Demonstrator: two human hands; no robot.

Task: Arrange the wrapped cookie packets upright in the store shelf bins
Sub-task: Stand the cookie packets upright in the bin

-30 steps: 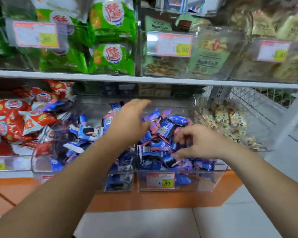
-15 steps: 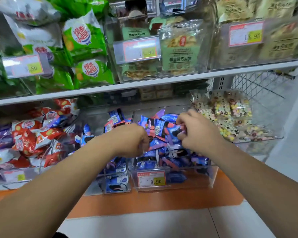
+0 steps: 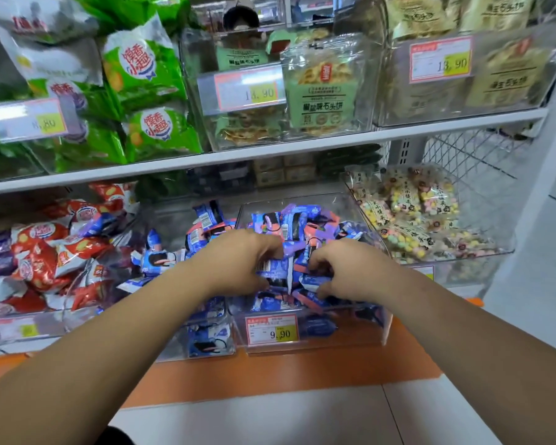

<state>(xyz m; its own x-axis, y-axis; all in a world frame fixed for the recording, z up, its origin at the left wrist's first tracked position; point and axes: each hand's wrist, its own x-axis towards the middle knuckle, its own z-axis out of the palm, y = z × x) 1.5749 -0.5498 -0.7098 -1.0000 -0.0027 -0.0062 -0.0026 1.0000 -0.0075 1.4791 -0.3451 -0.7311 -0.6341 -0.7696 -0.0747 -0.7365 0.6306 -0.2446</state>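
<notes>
In clear bin (image 3: 360, 334), left hand (image 3: 238, 261), right hand (image 3: 350, 271) grip packets (image 3: 299, 221) near front edge.

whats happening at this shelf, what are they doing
A person is tidying blue cookie packets in a clear bin. The left hand and the right hand are both in the bin, fingers curled round packets in the middle of the pile. Most packets lie jumbled, not yet upright.
</notes>
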